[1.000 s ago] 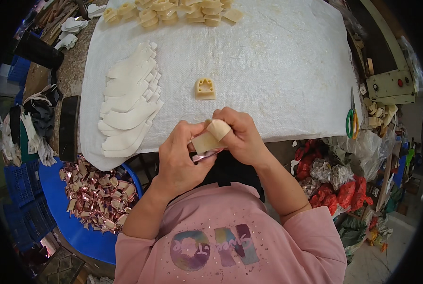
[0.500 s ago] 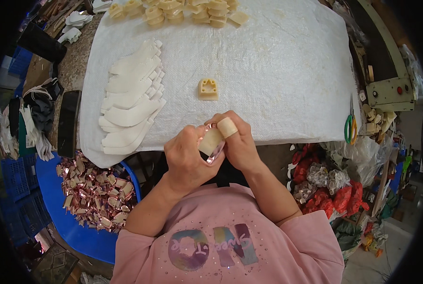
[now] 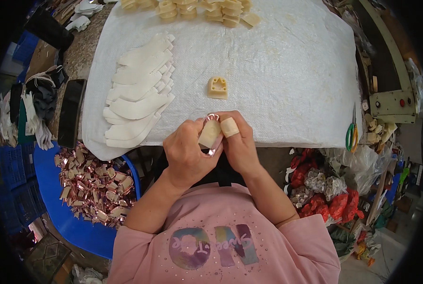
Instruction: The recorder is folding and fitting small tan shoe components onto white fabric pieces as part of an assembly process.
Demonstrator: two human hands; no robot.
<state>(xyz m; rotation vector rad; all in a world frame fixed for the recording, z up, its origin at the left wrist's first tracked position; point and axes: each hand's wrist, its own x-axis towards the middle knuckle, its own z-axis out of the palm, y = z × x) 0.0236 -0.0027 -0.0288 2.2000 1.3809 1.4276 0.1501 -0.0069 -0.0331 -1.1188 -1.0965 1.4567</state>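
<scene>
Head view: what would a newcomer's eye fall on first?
Probably the heap of shiny pinkish pieces in the blue tub, lower left. Next, the shiny-rimmed beige piece between the left hand and right hand, at centre. Then the overlapping white strips on the white sheet's left side.

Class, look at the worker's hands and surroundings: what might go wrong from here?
The shiny pink piece, gripped between the left hand and right hand by the white sheet's front edge, might slip and drop.
The scissors, near the sheet's right front corner, could get knocked down.
</scene>
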